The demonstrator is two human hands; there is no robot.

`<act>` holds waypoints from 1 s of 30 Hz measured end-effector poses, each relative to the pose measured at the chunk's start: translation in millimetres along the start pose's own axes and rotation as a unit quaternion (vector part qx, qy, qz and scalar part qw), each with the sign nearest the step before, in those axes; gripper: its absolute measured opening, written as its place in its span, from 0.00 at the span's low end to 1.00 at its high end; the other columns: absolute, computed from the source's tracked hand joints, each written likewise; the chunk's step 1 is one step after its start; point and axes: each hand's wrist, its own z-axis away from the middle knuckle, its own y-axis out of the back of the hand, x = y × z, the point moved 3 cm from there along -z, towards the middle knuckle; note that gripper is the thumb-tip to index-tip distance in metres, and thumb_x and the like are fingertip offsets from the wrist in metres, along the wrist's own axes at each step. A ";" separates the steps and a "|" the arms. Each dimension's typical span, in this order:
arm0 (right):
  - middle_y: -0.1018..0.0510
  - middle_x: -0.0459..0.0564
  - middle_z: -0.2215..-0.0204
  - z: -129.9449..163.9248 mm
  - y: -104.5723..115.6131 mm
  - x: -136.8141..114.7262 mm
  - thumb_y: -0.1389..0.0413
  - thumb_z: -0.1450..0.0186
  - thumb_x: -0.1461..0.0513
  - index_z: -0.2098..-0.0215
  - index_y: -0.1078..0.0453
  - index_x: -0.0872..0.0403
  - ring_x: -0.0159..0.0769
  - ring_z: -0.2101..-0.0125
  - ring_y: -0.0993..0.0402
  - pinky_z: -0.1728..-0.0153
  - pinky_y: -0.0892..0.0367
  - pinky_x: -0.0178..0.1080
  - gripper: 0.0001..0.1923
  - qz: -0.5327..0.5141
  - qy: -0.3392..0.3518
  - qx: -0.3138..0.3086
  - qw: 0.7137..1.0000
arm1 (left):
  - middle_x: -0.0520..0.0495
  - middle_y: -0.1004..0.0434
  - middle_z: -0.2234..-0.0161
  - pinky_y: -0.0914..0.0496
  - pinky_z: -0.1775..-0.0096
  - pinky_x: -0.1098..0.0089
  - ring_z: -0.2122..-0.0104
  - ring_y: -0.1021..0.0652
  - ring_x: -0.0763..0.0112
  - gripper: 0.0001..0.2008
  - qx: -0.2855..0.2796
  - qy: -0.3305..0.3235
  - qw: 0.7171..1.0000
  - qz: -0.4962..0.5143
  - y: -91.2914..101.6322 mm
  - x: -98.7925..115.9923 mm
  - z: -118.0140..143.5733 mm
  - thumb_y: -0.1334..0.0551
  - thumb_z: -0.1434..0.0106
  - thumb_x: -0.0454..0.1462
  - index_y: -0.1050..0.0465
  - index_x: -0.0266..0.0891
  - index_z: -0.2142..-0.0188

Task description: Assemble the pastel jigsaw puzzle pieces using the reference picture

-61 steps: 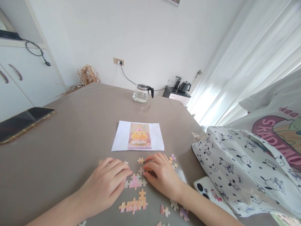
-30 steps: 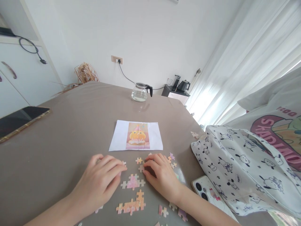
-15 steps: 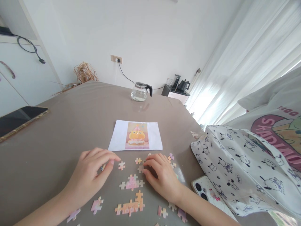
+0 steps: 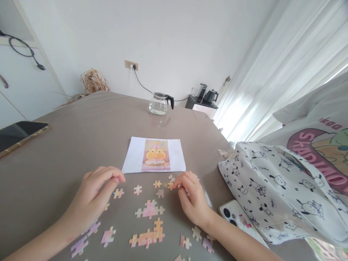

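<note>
My left hand (image 4: 94,190) hovers at the left of the loose puzzle pieces, thumb and fingertips drawn together, with no piece showing between them. Just below its fingertips lies a yellow and blue puzzle piece (image 4: 118,193). The curled fingers of my right hand (image 4: 193,197) are at a yellow-orange puzzle piece (image 4: 170,185), and they partly cover other pieces. Between my hands lie a pink and cream joined section (image 4: 150,209) and, nearer me, an orange joined section (image 4: 147,237). A pinkish piece (image 4: 137,189) lies alone. Beyond the pieces is a paper sheet (image 4: 178,156) with a printed cartoon picture.
More pieces, such as a lilac one (image 4: 79,246), lie near me. A glass pot (image 4: 158,105) stands farther back. At right are a patterned white bag (image 4: 261,188) and a phone (image 4: 241,221); a person in a printed shirt is behind. Another phone (image 4: 20,134) lies left.
My left hand has drawn back to the left, uncovering the yellow and blue piece. My right hand has shifted right, and the yellow-orange piece now shows at its fingertips. The view has moved slightly.
</note>
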 end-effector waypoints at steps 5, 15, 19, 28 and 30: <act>0.26 0.48 0.68 0.7 -3.8 0.7 0.53 0.38 0.70 0.66 0.31 0.52 0.38 0.66 0.32 0.65 0.40 0.40 0.11 0.007 0.008 -0.018 1.000 | 0.55 0.25 0.66 0.42 0.54 0.60 0.62 0.26 0.63 0.12 0.005 0.004 1.000 0.016 -1.5 12.2 1.0 0.52 0.30 0.43 0.34 0.48 0.65; 0.25 0.52 0.62 5.0 -13.5 3.0 0.50 0.40 0.71 0.61 0.22 0.52 0.42 0.62 0.32 0.64 0.41 0.43 0.17 0.090 0.065 -0.097 0.989 | 0.57 0.24 0.64 0.44 0.54 0.62 0.60 0.27 0.65 0.12 -0.009 -0.014 1.000 0.006 -7.3 30.8 2.9 0.50 0.32 0.43 0.29 0.48 0.65; 0.24 0.52 0.62 5.5 -14.8 3.2 0.49 0.40 0.71 0.60 0.22 0.52 0.42 0.62 0.32 0.64 0.42 0.43 0.17 0.112 0.075 -0.098 0.986 | 0.58 0.23 0.64 0.44 0.54 0.63 0.60 0.27 0.66 0.12 -0.008 -0.032 0.999 -0.002 -7.7 33.2 3.4 0.50 0.32 0.43 0.29 0.48 0.65; 0.23 0.52 0.63 3.6 -8.7 0.8 0.51 0.39 0.71 0.63 0.23 0.54 0.40 0.63 0.30 0.64 0.40 0.42 0.16 0.139 0.085 -0.053 0.985 | 0.57 0.23 0.63 0.44 0.53 0.63 0.60 0.27 0.66 0.11 -0.013 -0.037 0.999 -0.013 -7.3 32.0 3.6 0.50 0.31 0.43 0.30 0.48 0.64; 0.22 0.52 0.63 0.8 -3.5 2.8 0.52 0.38 0.71 0.60 0.23 0.54 0.40 0.64 0.31 0.64 0.39 0.42 0.17 0.146 0.077 -0.041 0.985 | 0.57 0.22 0.63 0.44 0.53 0.63 0.60 0.27 0.66 0.11 -0.014 -0.038 0.999 -0.016 -7.4 31.5 3.5 0.49 0.31 0.43 0.30 0.47 0.64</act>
